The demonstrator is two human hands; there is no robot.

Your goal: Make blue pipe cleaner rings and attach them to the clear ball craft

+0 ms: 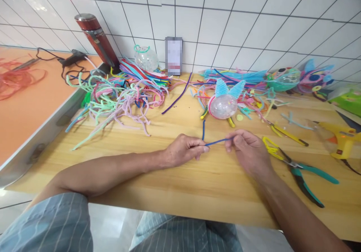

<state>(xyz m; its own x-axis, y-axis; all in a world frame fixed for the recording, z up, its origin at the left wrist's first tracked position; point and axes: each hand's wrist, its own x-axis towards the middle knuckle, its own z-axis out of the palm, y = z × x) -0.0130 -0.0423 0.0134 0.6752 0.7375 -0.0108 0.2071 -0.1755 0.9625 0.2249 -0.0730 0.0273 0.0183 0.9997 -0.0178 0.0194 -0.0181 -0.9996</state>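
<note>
Across our wooden table (169,186), a tangled heap of pastel pipe cleaners (105,103) lies at left. Our left hand (182,150) and right hand (251,150), smaller, are each closed in a pinch. Teal-handled pliers (295,165) lie to their right; beyond them sits a clear ball with blue ears (222,107). Thinnest, a blue pipe cleaner (218,142) runs nearly straight between our hands, gripped by both.

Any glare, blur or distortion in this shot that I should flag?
Head view: glare whitens the tiled wall at the picture's upper left; the floor has a bright reflection too. Head view: grout lines fan outward, suggesting wide-angle distortion. Head view: the right hand looks slightly soft, and the phone screen is pixelated, so unreadable.
</note>
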